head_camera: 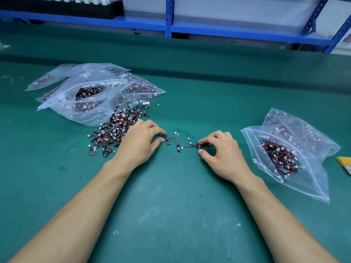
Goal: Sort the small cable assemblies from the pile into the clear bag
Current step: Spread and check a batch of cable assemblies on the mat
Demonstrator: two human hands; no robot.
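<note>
A pile of small cable assemblies (115, 130), black tags with red and black wires and white plugs, lies on the green mat left of centre. My left hand (139, 143) rests at the pile's right edge and pinches one cable assembly (167, 140) between thumb and fingertips. A loose assembly (178, 147) lies between my hands. My right hand (221, 150) pinches a small bunch of assemblies (201, 146) against the mat. An open clear bag (281, 158), partly filled with assemblies, lies to the right of my right hand.
Several clear zip bags (91, 95) with assemblies lie stacked behind the pile at the left. Another filled bag (296, 126) lies under the open one. A yellow object (344, 164) sits at the right edge. Blue shelving (169, 18) stands beyond the table.
</note>
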